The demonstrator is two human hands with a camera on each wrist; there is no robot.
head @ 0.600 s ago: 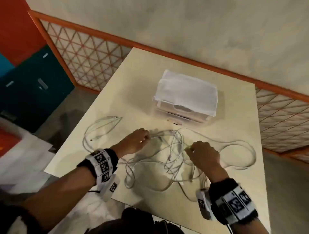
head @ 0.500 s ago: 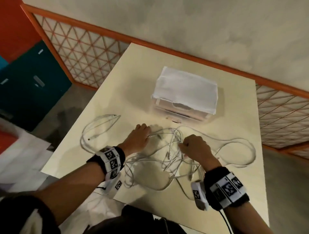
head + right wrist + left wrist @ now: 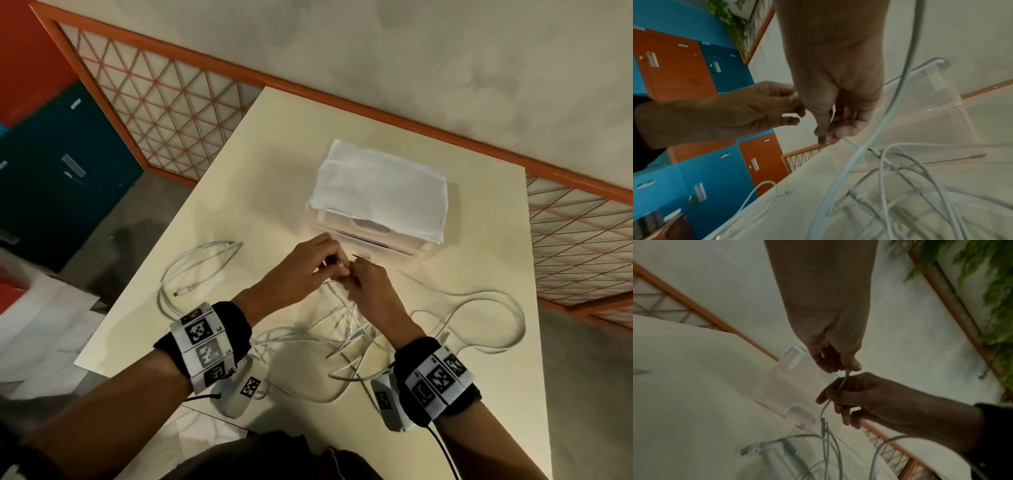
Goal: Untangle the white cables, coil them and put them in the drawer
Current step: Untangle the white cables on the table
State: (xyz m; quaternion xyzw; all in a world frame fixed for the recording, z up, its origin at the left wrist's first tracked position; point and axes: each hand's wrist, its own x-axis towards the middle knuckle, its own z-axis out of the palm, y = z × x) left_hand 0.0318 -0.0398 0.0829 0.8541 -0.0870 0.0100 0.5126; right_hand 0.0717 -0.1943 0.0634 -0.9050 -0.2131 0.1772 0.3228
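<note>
A tangle of white cables (image 3: 346, 337) lies on the cream table (image 3: 281, 154) in front of me. My left hand (image 3: 337, 265) and right hand (image 3: 352, 279) meet just above the tangle, near the front of the clear plastic drawer unit (image 3: 394, 245). In the left wrist view the left hand (image 3: 847, 368) pinches the end of one white cable (image 3: 841, 384), and the right hand (image 3: 838, 402) curls round the same strand just below. In the right wrist view the right hand (image 3: 824, 138) pinches a thin cable (image 3: 855, 144) whose lower part runs down into the heap.
A white cloth (image 3: 380, 188) covers the drawer unit's top. A separate cable loop (image 3: 191, 270) lies at the table's left, and a wide loop (image 3: 486, 318) spreads right. An orange lattice railing (image 3: 164, 102) and blue and orange lockers (image 3: 674, 68) stand beyond the table.
Both hands have left their separate spots on the tangle, come together nearer the drawer unit, and now hold one cable between them, lifted a little off the table.
</note>
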